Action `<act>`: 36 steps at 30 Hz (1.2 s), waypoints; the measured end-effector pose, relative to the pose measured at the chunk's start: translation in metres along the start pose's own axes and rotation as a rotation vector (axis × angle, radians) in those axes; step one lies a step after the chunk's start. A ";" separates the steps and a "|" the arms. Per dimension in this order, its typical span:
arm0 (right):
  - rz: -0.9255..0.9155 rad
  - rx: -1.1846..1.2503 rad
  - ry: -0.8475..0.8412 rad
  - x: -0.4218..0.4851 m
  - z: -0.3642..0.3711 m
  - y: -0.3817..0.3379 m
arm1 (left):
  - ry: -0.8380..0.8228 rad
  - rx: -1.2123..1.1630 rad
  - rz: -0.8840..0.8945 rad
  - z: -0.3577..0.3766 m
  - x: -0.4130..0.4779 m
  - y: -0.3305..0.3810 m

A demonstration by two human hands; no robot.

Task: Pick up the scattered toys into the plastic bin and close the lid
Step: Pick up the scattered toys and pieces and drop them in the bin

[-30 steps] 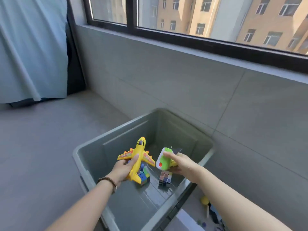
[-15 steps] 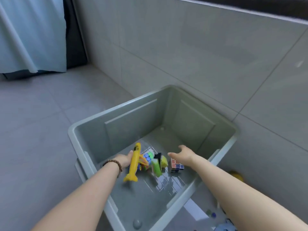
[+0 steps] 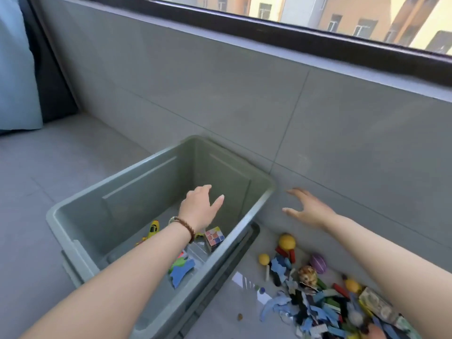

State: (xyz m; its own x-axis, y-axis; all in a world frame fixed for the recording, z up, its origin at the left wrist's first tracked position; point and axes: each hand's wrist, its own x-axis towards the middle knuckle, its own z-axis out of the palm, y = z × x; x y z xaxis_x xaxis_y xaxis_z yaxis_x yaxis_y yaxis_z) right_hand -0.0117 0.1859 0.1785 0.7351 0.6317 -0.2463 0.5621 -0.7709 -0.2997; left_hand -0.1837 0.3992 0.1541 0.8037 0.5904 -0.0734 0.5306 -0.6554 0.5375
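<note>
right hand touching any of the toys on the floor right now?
Apart. In the head view the right hand is open and empty, raised in front of the wall, with bare floor and wall showing between it and the toy pile below.

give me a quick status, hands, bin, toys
Left hand open, empty, over the bin. Right hand open, empty, above the toy pile on the floor. Lid not on.
</note>
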 end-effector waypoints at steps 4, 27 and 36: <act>0.092 0.044 -0.042 -0.030 -0.003 0.074 | -0.050 0.138 0.194 0.033 -0.001 0.066; 0.226 0.565 -0.113 0.006 0.209 0.259 | -0.482 -0.014 0.101 0.314 0.046 0.076; 0.221 0.775 0.025 0.033 0.236 0.262 | -0.492 -0.072 0.073 0.350 0.092 0.083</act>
State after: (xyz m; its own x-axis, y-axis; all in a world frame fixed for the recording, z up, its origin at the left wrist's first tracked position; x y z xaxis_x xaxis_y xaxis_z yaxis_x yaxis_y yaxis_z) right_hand 0.0710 0.0239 -0.1255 0.8120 0.4618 -0.3569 -0.0138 -0.5961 -0.8028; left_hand 0.0288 0.2347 -0.1022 0.8789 0.2414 -0.4115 0.4625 -0.6424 0.6111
